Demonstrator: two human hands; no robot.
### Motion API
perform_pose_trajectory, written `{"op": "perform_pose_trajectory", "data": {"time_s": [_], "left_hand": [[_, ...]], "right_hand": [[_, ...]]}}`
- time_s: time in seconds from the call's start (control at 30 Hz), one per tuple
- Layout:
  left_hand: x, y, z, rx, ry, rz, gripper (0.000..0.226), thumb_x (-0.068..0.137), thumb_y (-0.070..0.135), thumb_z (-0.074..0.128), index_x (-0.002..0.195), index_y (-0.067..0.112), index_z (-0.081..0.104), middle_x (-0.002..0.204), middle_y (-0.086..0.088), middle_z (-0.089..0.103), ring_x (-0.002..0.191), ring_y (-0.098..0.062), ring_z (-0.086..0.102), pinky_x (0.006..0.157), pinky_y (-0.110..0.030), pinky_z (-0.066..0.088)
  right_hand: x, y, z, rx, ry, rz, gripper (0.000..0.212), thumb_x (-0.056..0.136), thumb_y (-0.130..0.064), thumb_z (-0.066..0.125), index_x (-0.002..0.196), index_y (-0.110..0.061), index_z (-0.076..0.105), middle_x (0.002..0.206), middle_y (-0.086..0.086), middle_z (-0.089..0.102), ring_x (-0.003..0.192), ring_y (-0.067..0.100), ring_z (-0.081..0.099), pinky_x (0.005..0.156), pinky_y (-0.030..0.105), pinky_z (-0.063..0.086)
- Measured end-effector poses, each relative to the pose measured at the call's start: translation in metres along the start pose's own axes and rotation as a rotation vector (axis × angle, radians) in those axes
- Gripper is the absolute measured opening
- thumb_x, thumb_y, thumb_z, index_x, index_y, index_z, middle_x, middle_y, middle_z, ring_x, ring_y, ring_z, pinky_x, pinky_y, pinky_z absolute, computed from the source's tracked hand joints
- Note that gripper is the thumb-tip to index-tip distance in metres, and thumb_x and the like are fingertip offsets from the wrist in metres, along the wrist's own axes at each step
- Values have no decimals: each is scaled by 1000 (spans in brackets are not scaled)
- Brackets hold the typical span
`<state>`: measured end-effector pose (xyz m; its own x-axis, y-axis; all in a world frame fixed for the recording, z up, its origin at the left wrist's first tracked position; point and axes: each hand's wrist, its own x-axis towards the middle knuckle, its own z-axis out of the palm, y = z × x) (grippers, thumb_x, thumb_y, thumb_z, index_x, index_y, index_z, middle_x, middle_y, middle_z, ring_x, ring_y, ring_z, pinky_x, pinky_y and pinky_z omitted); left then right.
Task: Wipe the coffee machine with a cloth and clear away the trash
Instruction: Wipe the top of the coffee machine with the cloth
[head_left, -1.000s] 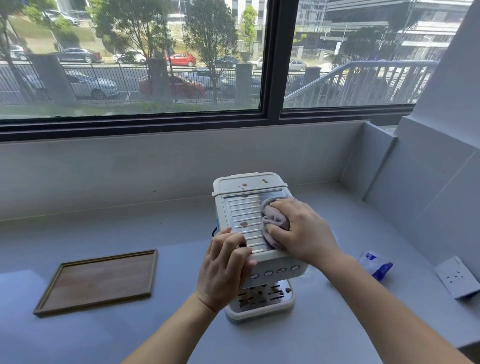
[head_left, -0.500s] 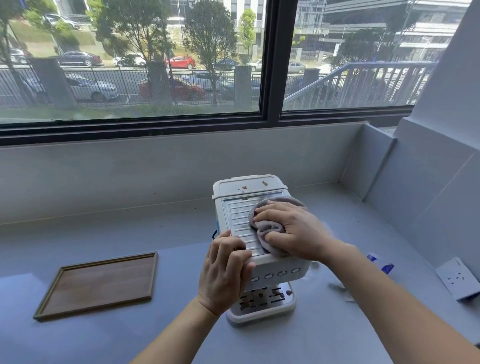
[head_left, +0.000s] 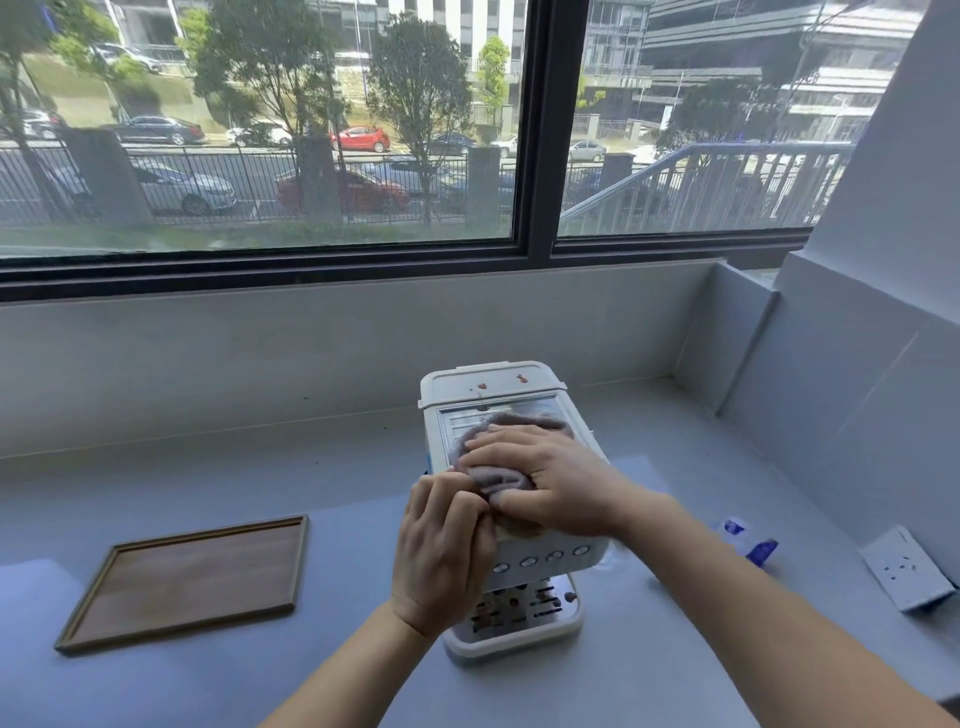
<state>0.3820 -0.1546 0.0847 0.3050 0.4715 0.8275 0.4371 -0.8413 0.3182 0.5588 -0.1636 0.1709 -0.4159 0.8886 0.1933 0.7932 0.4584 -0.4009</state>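
Observation:
A small white coffee machine (head_left: 491, 387) stands in the middle of the grey counter, its drip tray facing me. A grey-pink cloth (head_left: 498, 475) lies bunched on its ribbed metal top. My right hand (head_left: 550, 483) lies over the cloth with its fingers curved on it and pushes it down on the top. My left hand (head_left: 441, 545) grips the machine's front left corner with curled fingers. A clear and blue plastic wrapper (head_left: 750, 543) lies on the counter to the right, partly behind my right forearm.
A flat wooden tray (head_left: 192, 579) lies on the counter to the left. A white socket block (head_left: 906, 574) sits at the right edge. A grey wall runs behind the counter under a wide window, and another wall closes the right side.
My right hand has slid the cloth from the right side of the machine's top toward the left and front, close to my left hand. The left hand has stayed on the corner.

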Motion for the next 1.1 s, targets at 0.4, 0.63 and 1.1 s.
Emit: {"op": "perform_pose_trajectory", "data": {"time_s": [0.4, 0.63, 1.1], "left_hand": [[51, 20, -8, 425, -744, -351, 78, 95, 59, 18, 154, 8, 15, 163, -15, 5, 151, -24, -2, 121, -35, -8], [49, 27, 2, 492, -778, -380, 98, 78, 68, -8, 154, 7, 2, 163, -17, -4, 150, -26, -9, 120, -40, -12], [54, 27, 0, 509, -831, -383, 89, 88, 65, 5, 154, 6, -3, 163, -16, -12, 149, -24, -17, 120, -40, -13]], "right_hand": [[-7, 39, -21, -59, 120, 276, 46, 82, -30, 61, 128, -34, 61, 144, -16, 50, 139, 4, 34, 111, 18, 24], [-12, 34, -5, -67, 140, 243, 57, 72, -45, 46, 125, -32, 63, 140, -14, 55, 135, 5, 41, 113, 29, 33], [62, 67, -21, -102, 198, 383, 28, 84, -31, 56, 109, -24, 65, 124, -1, 64, 119, 22, 51, 98, 31, 40]]}}
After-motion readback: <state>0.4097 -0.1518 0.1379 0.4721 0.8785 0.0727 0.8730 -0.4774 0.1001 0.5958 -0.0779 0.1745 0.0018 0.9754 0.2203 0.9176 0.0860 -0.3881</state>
